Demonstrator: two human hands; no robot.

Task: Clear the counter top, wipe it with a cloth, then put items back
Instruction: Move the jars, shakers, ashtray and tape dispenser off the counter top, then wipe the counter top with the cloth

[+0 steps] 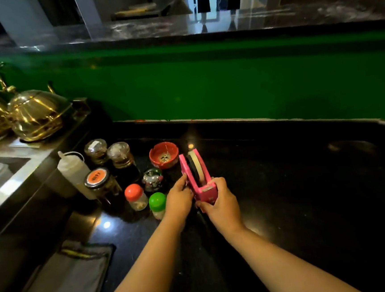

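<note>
Countertop (295,183), black and glossy, lies mostly bare across its right and middle, while a cluster of small things sits at its left end beside the steel sink unit (14,166). Both hands are curled round a pink tape dispenser (198,180), the left hand (178,199) on its left side and the right hand (219,201) gripping its near end; whether it rests on the surface or is just lifted cannot be told. Just left of it stand a green-capped jar (157,203), an orange-capped jar (135,197), a red ashtray (164,155) and a squeeze bottle (73,170). A grey cloth (66,280) lies flat at the near left. Judging by the grouped items and idle cloth, wiping looks done or not begun; the frame cannot settle which, so the dispenser is either leaving or returning.
</note>
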